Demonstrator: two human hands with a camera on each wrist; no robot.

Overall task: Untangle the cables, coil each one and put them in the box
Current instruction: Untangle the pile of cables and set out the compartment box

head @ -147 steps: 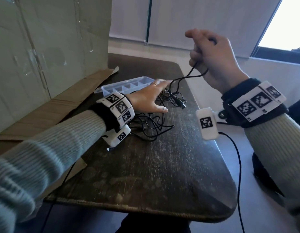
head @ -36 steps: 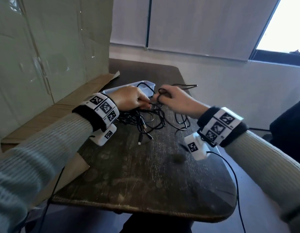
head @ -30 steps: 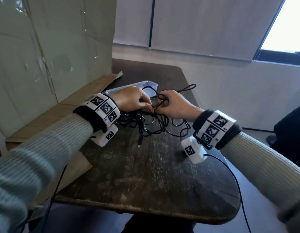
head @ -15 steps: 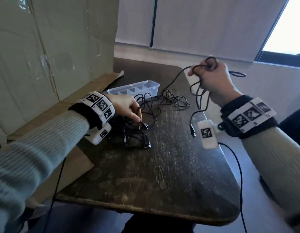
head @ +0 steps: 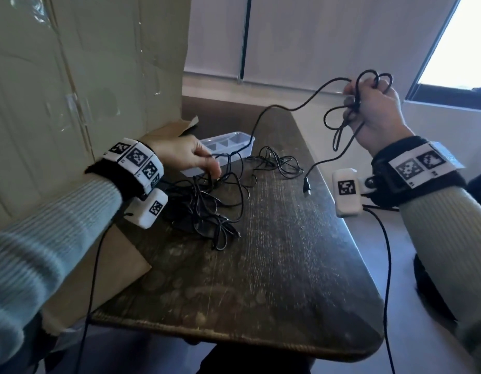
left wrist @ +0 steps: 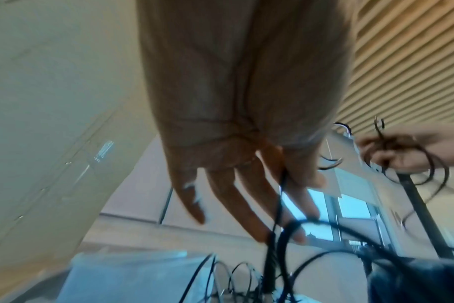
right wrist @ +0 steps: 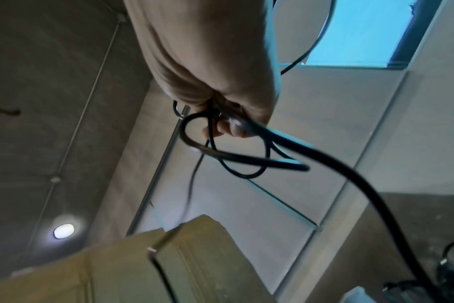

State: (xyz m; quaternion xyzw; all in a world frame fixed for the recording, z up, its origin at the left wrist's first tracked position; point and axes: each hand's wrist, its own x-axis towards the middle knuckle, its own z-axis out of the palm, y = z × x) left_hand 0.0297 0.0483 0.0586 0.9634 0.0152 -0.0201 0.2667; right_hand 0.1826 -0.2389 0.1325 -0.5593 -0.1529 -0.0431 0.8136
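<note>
Right hand (head: 374,109) grips thin black cable loops (right wrist: 293,140), best drawn gently while left hand (head: 180,155), fingers straight, pins the black tangle (head: 204,211).

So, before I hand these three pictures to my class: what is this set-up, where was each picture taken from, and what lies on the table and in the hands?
No machine here: a person works with bare hands. The wide picture comes from a camera on the head. The other two come from a white camera under each wrist, looking along the fingers. On the dark table lie a tangle of black cables and a clear plastic box. The right hand, raised, grips loops of one black cable that trails down to the table. The left hand reaches into the tangle; whether it pinches a strand is unclear.
</note>
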